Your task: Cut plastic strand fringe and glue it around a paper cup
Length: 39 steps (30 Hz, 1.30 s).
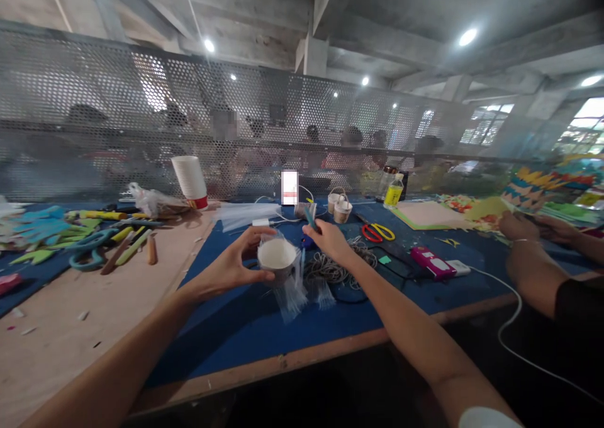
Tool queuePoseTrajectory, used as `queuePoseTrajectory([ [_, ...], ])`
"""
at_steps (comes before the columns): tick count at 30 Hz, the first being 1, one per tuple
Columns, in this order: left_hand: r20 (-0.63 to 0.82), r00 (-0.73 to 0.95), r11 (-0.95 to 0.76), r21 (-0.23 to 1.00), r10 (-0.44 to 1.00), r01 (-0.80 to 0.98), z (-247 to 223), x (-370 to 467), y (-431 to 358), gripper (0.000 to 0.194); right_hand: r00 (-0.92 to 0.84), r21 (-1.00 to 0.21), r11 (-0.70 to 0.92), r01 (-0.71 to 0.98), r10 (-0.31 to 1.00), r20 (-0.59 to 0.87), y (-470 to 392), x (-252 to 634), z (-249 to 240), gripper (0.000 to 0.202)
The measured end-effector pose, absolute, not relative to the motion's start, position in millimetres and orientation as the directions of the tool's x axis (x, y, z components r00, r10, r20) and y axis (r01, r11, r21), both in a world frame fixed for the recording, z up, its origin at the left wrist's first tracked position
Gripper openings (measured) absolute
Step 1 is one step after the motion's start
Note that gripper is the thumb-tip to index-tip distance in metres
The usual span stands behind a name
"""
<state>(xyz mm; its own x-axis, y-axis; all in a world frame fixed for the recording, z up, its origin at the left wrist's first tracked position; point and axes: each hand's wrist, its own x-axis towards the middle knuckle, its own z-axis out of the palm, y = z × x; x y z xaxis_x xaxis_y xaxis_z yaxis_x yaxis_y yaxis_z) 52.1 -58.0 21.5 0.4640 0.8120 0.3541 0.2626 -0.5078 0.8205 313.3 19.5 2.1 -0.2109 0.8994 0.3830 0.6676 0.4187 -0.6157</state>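
Note:
A white paper cup (277,253) is gripped by my left hand (233,261), its thumb and fingers around the sides and the open top facing me. Thin clear plastic strips (291,292) hang from the cup toward the blue mat. My right hand (333,240) is closed around a slim teal tool (310,216), just right of the cup; its exact kind is unclear. Something dark blue (307,239) shows under that hand, partly hidden. A tangle of grey cord (337,265) lies on the mat beneath my right wrist.
Blue-handled scissors (89,252) and tools lie left, near stacked paper cups (190,179). Red-and-yellow scissors (377,232), small cups (342,210), a bottle (393,192) and a magenta box (431,262) with a white cable stand right. Another person's hands (519,226) work at far right.

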Motion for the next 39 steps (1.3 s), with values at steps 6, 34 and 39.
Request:
queuePoseTrajectory([
  [6,0.317,0.503,-0.485,0.839,0.804,0.247,15.8,50.5,-56.4,0.083,-0.391,-0.331,0.496,0.803,0.857,0.334,9.3,287.4,-10.2,0.025],
  [34,0.463,0.327,-0.566,0.704,0.824,0.43,10.2,57.0,-53.9,0.081,-0.293,-0.652,0.644,0.4,0.764,0.575,-24.7,280.6,13.4,0.013],
  [39,0.474,0.304,-0.564,0.695,0.826,0.446,10.3,57.1,-54.1,0.086,-0.277,-0.813,0.531,0.24,0.84,0.467,-20.9,280.7,13.3,0.022],
])
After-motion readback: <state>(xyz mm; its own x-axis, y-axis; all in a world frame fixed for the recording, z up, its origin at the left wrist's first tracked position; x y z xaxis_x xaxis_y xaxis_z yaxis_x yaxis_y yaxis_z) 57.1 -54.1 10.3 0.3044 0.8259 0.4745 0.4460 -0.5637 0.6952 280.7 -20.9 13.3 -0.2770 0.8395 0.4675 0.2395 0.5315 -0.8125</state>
